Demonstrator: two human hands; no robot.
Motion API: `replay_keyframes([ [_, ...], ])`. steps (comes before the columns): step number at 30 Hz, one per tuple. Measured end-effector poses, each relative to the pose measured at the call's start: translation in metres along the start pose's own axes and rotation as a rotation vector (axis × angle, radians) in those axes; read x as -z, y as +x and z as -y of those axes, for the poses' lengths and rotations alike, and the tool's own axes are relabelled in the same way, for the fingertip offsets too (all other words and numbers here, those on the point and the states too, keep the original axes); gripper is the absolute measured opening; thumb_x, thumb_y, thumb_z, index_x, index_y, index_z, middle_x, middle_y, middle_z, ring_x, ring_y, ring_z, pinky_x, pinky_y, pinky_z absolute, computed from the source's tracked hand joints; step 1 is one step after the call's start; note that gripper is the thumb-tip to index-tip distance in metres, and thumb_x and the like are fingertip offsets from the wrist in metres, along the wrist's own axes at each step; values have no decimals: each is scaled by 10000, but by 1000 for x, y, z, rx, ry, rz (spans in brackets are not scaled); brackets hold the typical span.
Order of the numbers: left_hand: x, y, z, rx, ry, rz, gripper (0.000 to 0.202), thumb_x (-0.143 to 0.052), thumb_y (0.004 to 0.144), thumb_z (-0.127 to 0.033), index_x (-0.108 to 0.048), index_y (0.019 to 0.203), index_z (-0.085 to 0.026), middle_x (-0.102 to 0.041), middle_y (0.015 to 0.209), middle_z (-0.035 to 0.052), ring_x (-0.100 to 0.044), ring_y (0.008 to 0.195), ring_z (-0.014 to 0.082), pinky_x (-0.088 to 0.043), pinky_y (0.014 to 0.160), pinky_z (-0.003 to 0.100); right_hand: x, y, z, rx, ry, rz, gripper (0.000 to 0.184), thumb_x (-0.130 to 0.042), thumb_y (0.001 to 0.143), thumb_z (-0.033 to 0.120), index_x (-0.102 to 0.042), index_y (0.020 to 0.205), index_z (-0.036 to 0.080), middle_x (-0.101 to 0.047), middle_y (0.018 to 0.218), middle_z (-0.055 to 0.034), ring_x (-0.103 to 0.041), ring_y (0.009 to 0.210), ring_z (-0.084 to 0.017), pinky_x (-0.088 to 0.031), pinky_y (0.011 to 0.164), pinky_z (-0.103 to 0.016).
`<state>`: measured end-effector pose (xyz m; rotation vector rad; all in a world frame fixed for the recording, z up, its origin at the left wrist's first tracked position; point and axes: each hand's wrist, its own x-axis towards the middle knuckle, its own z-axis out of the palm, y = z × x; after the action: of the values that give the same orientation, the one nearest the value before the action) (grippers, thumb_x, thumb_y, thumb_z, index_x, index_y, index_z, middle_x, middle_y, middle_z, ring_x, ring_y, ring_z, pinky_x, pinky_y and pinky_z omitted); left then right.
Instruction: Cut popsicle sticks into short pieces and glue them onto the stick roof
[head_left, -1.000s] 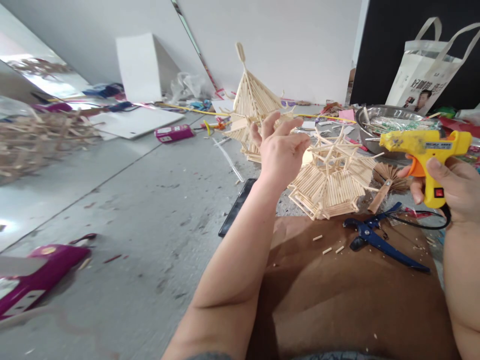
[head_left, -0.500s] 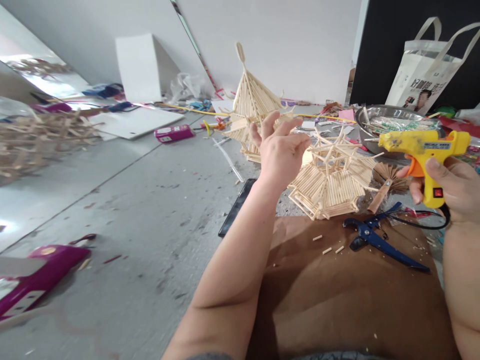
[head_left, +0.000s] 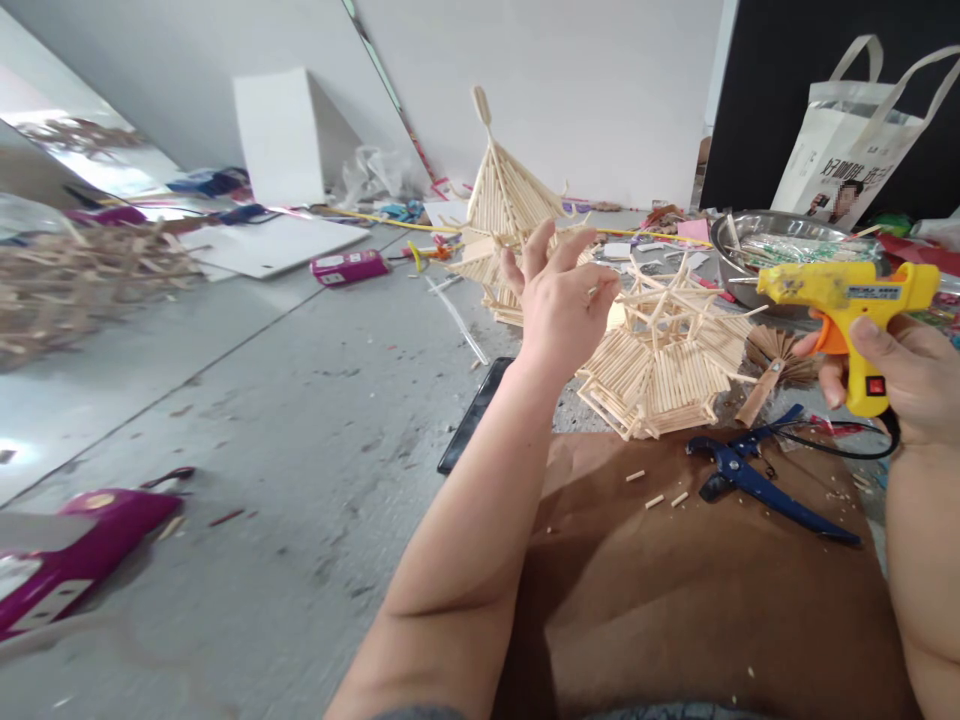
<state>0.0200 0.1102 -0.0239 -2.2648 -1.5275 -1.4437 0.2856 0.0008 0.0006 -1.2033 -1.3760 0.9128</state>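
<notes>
My left hand [head_left: 559, 305] is raised in front of me, and its thumb and forefinger pinch a short thin wooden stick [head_left: 595, 291] while the other fingers fan upward. Just beyond it on the floor lies a flat hexagonal roof section of glued sticks [head_left: 664, 365]. Behind that stands a tall pointed stick tower [head_left: 504, 205]. My right hand [head_left: 896, 375] grips a yellow hot glue gun [head_left: 851, 300] by its handle, one finger on the orange trigger, nozzle pointing left toward the roof section.
Blue pliers [head_left: 757, 478] and cut stick bits lie on brown paper [head_left: 697, 590] over my lap. A black phone [head_left: 472, 418] rests on the grey floor. A metal bowl [head_left: 731, 245], a white tote bag [head_left: 855, 150], pink boxes [head_left: 349, 266] and stick piles [head_left: 82, 275] surround me.
My left forefinger has curled in toward the thumb, closing the pinch a little. The glue gun and right hand have barely moved.
</notes>
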Motion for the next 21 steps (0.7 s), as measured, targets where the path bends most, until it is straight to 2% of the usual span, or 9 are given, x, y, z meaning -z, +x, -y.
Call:
replay_keyframes([
  [9,2,0,-1,45,-14,13,132,-522,769,-317,-627,700,-273,-611,1165,-37,-320,1294,318,-121,1060,642,-1,-1,0,0,20,-20,336,-635,712,510,-625,771,180,-674,771,-60,-511,389,-101,-364,334,-254],
  [15,-1,0,4,58,-11,-4,138,-529,774,-360,-620,738,-263,-610,1178,-39,-336,1286,297,-129,1076,596,0,-1,0,-2,26,-13,329,-635,716,507,-631,768,182,-673,770,-61,-505,376,-97,-357,330,-254],
  [21,-1,0,3,98,21,94,137,-521,796,-376,-624,812,-288,-588,1211,-23,-328,1301,290,-160,1080,567,-5,-4,3,-9,27,-39,309,-628,726,501,-628,752,192,-663,780,-45,-504,392,-94,-325,338,-245],
])
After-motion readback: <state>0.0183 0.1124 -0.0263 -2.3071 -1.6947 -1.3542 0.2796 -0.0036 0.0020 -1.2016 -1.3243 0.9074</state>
